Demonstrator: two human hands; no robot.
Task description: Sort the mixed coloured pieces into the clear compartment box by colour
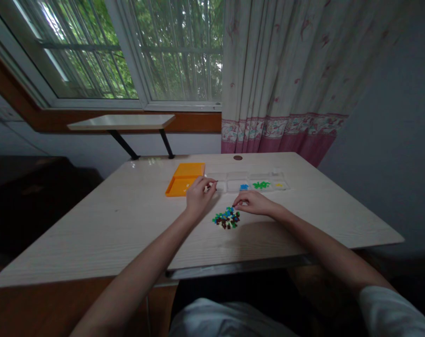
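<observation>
Head view: clear tray [237, 183], centre, holding separate blue pieces [244, 186], green pieces [261, 185], yellow pieces [279, 185]. Mixed pile [227, 218] below, unsorted; judged partway. Left hand [198, 194] at tray's left end, right hand [253, 203] beside pile; fingertips narrow, contents untellable.

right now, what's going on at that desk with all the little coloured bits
A person's left hand is over the left end of a clear compartment tray, near some dark pieces. The right hand is at the edge of a mixed pile on the desk. Whether either holds a piece is too small to tell. Blue, green and yellow pieces sit apart in the tray, and an open orange case lies left of it.
</observation>
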